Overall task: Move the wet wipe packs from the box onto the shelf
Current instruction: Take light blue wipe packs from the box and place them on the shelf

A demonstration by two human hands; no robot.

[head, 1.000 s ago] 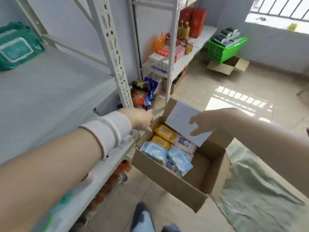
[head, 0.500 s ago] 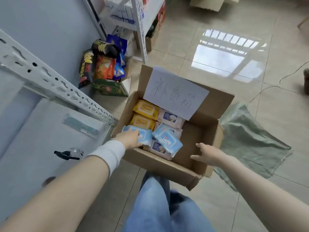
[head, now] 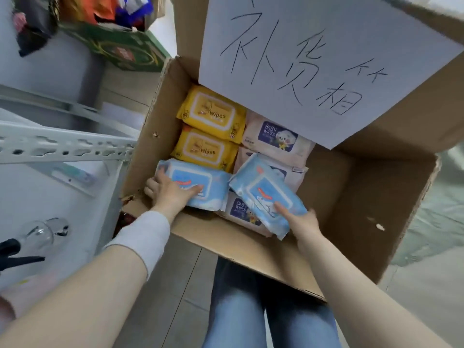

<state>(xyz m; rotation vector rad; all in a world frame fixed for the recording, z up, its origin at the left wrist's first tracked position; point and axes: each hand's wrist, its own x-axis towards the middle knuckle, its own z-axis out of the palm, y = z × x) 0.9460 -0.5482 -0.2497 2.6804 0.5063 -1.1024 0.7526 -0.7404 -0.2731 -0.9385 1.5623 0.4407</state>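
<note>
Right hand (head: 301, 219) has left the rim and gone into the cardboard box (head: 251, 249), thumb clamped on the tilted blue wipe pack (head: 261, 192), centre frame. Left hand (head: 173, 194) still grips the flat blue wipe pack (head: 198, 182) beside it. Both are soft plastic pillows with glossy rectangular lids.

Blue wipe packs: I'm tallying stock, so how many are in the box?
2. The flat blue pack lies in the box's near-left corner, held by the left hand; the tilted blue pack rests on white packs, gripped by the right hand. Others may hide underneath.
</note>
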